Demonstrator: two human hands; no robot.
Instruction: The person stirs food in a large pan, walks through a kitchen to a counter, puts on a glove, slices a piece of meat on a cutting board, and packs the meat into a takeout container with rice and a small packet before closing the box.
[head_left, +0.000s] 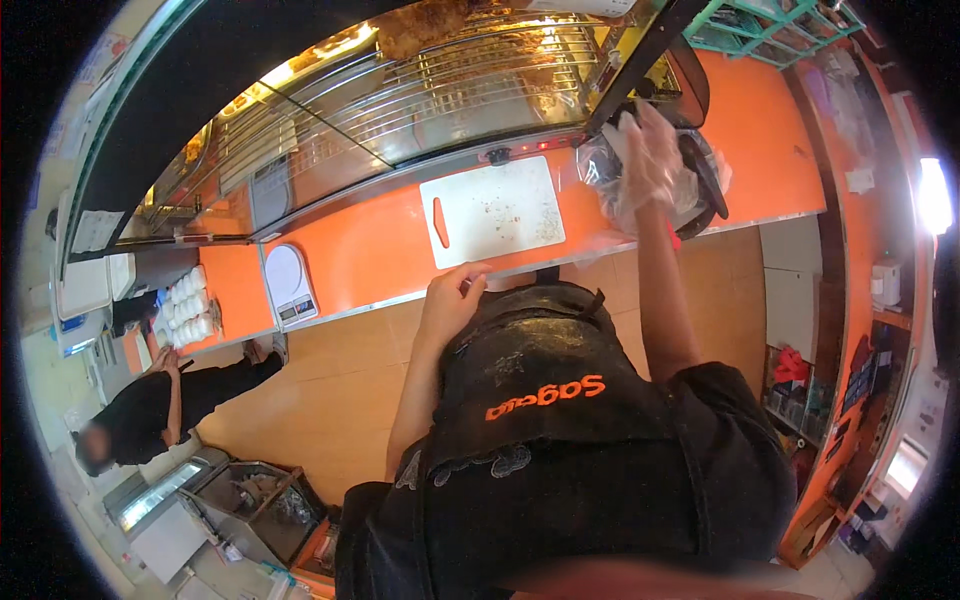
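My left hand (454, 295) is bare, its fingers loosely curled at the front edge of the orange counter (360, 262). It sits just below a white plastic cutting board (495, 214) with a slotted handle and crumbs on its surface. Nothing shows in that hand. My right hand (651, 154), in a clear plastic glove, reaches over thin clear plastic bags (686, 202) and a dark container (709, 176) to the right of the board. Blur and the crinkled glove hide whether its fingers grip anything.
A lit glass display cabinet (322, 142) with wire racks and fried food (420, 30) runs behind the board. Farther left are a white kitchen scale (289, 277) and stacked white packages (186, 307). Another person (142, 420) stands at the counter there. A green basket (772, 30) sits upper right.
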